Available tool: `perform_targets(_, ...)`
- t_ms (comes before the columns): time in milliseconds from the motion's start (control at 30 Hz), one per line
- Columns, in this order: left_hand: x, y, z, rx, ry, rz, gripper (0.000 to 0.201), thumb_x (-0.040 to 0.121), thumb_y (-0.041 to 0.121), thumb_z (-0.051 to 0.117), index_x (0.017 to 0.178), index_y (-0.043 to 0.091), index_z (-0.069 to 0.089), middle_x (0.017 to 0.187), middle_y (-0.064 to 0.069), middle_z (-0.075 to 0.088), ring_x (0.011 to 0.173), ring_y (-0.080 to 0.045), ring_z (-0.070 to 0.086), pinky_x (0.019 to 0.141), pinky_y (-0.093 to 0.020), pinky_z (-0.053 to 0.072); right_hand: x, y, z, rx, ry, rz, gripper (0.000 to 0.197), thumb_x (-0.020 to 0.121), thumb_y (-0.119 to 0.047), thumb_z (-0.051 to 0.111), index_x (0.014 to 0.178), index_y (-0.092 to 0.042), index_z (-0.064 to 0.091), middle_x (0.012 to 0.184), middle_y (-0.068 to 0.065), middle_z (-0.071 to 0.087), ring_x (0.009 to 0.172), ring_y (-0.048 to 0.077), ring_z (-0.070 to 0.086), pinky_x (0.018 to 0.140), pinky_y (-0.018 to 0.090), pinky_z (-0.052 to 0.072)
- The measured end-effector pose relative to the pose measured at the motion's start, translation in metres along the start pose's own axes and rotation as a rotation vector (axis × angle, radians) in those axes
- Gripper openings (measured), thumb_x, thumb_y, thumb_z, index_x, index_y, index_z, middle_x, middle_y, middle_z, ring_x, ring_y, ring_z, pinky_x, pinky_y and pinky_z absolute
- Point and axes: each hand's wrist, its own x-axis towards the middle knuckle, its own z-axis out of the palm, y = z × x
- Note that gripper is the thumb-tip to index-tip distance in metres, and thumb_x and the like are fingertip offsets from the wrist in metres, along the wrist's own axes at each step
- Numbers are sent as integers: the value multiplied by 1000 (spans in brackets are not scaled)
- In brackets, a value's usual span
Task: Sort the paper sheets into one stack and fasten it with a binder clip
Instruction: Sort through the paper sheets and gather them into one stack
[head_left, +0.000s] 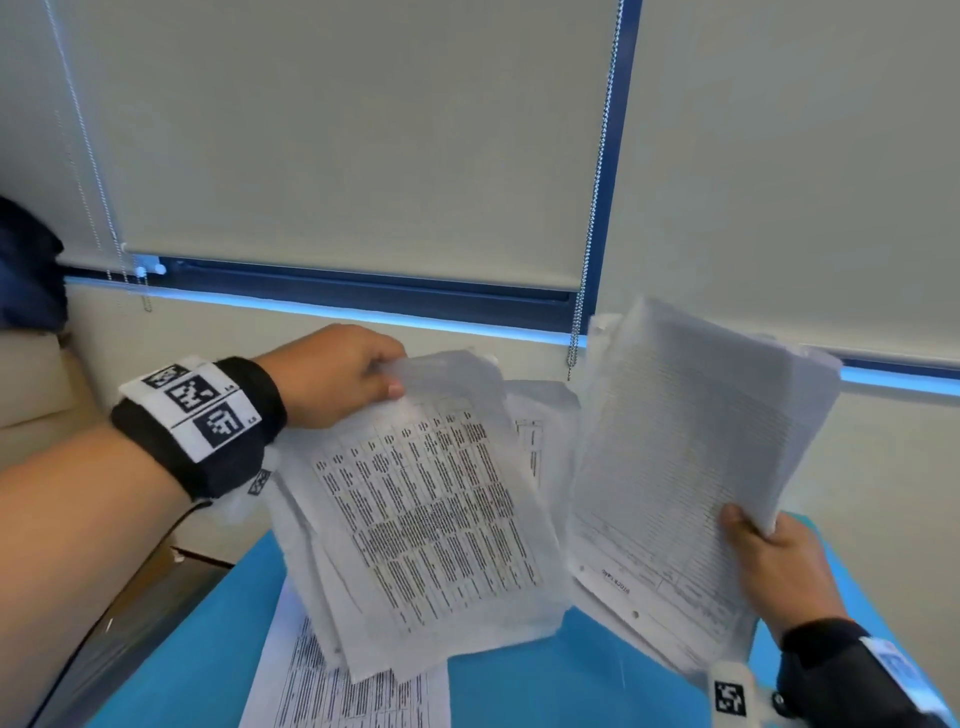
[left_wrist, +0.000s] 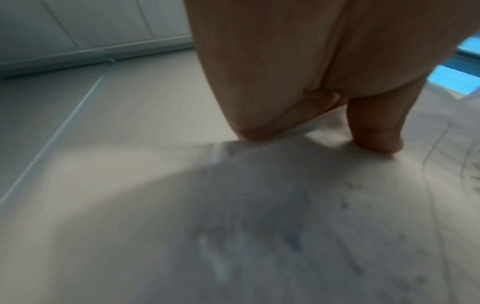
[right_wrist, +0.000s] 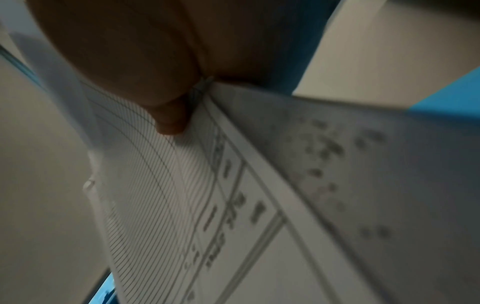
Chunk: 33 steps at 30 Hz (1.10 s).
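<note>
My left hand (head_left: 337, 379) pinches the top edge of a bundle of printed table sheets (head_left: 431, 514), lifted and tilted over the blue table (head_left: 571, 675). In the left wrist view the thumb and a fingertip (left_wrist: 376, 142) press on that blurred paper (left_wrist: 285, 226). My right hand (head_left: 769, 561) grips a second bundle of lined form sheets (head_left: 685, 467) by its lower right edge, held upright to the right. The right wrist view has the thumb (right_wrist: 168, 121) pressing on the lined sheets (right_wrist: 182, 195). One more printed sheet (head_left: 337, 691) lies flat on the table. No binder clip is in view.
A closed roller blind (head_left: 363, 130) with bead chains (head_left: 597, 182) covers the window behind the table. A dark blue window frame (head_left: 363, 291) runs along the sill. Beige furniture (head_left: 31, 384) and a dark object stand at the far left.
</note>
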Motion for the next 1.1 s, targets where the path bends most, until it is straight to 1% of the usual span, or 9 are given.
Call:
perform_targets(200,15,49,19,148,-8,197,25,96,38,54,112,22,65,158,5,24,140,-18,31,114,-32,26,-19,-19,33,-83,-310,-96,22,91,-8,62,69,-11,66,68,6,68,64,17,58,61,32,45)
perform_targets(333,26,75,33,219,20,285,25,96,38,52,115,26,65,165,3,-1,151,-17,-2,123,-42,1,-40,-34,49,-91,-509,-239,30,88,8,57,78,-19,66,71,-21,71,65,-2,62,59,8,46)
perform_targets(400,29,80,32,269,35,300,24,96,38,51,112,28,66,159,-2,24,147,-21,19,120,-42,11,-46,-41,54,-57,-543,-285,31,87,13,55,75,-14,60,62,-26,66,58,-8,59,55,5,44)
perform_targets(467,31,82,28,319,50,299,22,96,38,49,106,26,65,120,-1,56,114,-23,52,103,-38,35,-47,-38,56,-70,-558,-330,30,90,9,56,80,-19,64,73,-27,69,67,-8,62,62,9,47)
perform_targets(533,30,82,27,339,39,284,23,98,38,47,104,23,63,96,2,58,88,-19,57,89,-37,46,-48,-35,55,-67,-592,-336,37,93,-1,57,89,-35,71,90,-22,72,82,-1,68,71,19,53)
perform_targets(667,31,75,31,344,32,257,23,98,33,45,97,18,62,90,0,59,79,-19,58,72,-32,49,-48,-38,55,91,-619,-139,27,94,-16,53,80,-20,76,86,2,77,83,23,72,82,43,57)
perform_targets(800,32,63,34,282,32,200,21,98,32,46,83,19,55,85,0,56,76,-20,57,70,-34,49,-47,-24,55,416,-612,79,60,87,-64,41,94,-16,77,99,10,75,94,28,70,80,39,53)
perform_targets(933,32,55,39,218,54,167,22,97,34,48,83,18,56,83,-1,58,75,-21,58,69,-36,49,-58,-27,59,303,-684,-161,53,70,-41,73,114,-12,66,108,-1,75,103,16,70,81,22,54)
perform_targets(1100,34,55,39,75,117,211,22,95,41,52,87,22,55,85,1,62,75,-16,57,69,-34,48,-57,-31,66,252,-593,-130,44,71,-28,85,111,-18,70,105,-2,76,99,16,71,91,41,53)
